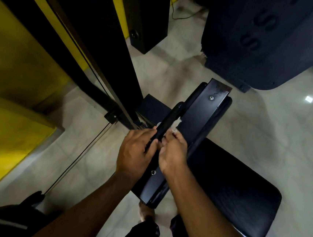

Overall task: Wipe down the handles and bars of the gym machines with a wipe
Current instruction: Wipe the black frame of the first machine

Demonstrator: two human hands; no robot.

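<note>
A black metal bar [200,113] of a gym machine runs from the lower middle up to the right, with two bolts showing on it. Along its left side lies a narrower black handle [167,123]. My left hand [136,152] grips that handle from the left. My right hand [173,152] pinches a crumpled white wipe [176,123] against the handle and the bar's edge. Both forearms reach in from the bottom of the view.
A black padded seat [240,193] lies to the right under the bar. A tall black upright [109,43] with a cable [79,155] stands at the left, beside yellow panels [13,70]. A dark machine cover [270,39] sits at the top right. The floor is pale tile.
</note>
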